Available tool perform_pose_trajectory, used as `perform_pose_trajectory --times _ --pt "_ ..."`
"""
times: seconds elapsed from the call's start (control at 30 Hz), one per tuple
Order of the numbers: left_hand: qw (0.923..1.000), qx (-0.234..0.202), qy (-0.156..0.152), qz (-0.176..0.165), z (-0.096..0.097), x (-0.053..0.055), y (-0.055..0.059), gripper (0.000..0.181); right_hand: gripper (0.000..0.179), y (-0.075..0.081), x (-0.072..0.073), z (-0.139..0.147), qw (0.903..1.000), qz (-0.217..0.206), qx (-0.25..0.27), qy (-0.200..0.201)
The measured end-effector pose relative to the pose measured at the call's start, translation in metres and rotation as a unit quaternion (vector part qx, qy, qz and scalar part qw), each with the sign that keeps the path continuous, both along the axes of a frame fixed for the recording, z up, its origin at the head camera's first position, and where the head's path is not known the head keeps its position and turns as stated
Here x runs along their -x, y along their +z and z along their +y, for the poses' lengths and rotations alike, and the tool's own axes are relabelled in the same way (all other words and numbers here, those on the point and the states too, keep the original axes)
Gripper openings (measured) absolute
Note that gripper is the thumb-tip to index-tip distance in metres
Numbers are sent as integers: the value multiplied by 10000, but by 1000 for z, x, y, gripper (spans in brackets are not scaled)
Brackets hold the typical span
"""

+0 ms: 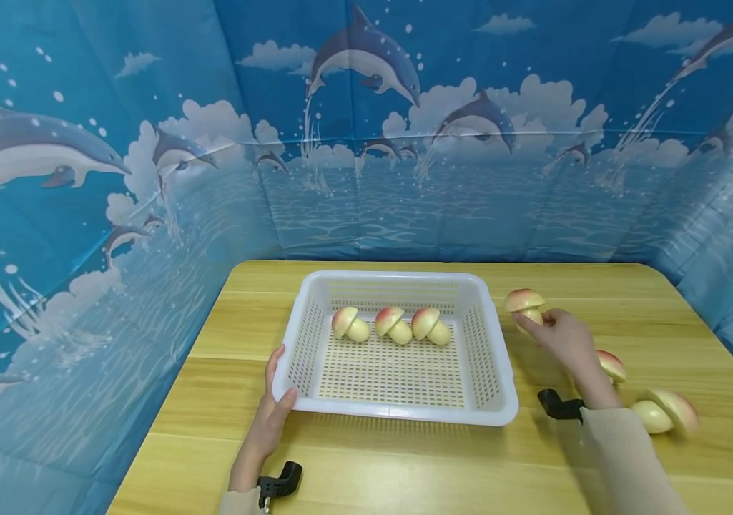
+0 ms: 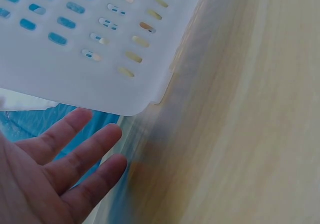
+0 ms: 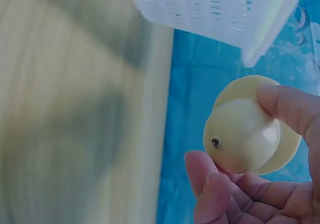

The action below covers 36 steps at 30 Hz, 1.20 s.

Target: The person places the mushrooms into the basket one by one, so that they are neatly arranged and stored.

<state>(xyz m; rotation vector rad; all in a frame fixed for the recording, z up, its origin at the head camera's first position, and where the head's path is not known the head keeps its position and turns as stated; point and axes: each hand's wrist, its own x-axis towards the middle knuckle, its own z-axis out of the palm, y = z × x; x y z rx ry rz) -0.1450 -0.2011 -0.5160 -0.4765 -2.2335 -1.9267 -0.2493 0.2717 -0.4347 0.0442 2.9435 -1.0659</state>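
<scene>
A white perforated plastic basket [image 1: 392, 418] holds three toy mushrooms, a left one [image 1: 350, 325], a middle one [image 1: 394, 325] and a right one [image 1: 432, 327], lined up toward its far side. My left hand [image 1: 271, 408] grips the basket's near left corner, thumb over the rim; three fingers [image 2: 100, 184] spread outside the wall. Right of the basket, my right hand [image 1: 562, 336] holds another toy mushroom [image 1: 524, 299] in the air, pinched by its pale stem. The right wrist view shows the stem's rounded end with a small dark spot.
Two more toy mushrooms lie on the wooden table [image 1: 405, 472] at the right: one [image 1: 611, 365] partly behind my right forearm, another [image 1: 662, 411] beside the sleeve, slightly blurred. A blue dolphin-print curtain [image 1: 366, 200] stands behind and along both sides of the table.
</scene>
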Motion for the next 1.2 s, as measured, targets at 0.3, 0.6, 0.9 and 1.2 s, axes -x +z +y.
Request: perform_pose_trajectory --times 0.3,0.6,0.9,1.2 --pt "10000 -39 10 -39 0 1 -1 68 57 22 2 -11 9970 708 -312 84" --pt "9999 -115 -43 -37 0 2 -1 68 57 45 5 -36 9944 919 -359 372" --pt "9999 -124 -39 -46 0 1 -1 68 55 64 6 -66 9912 1015 -329 785" --pt "9998 -153 -43 -78 0 0 0 68 45 76 7 -99 9824 1292 -446 1272"
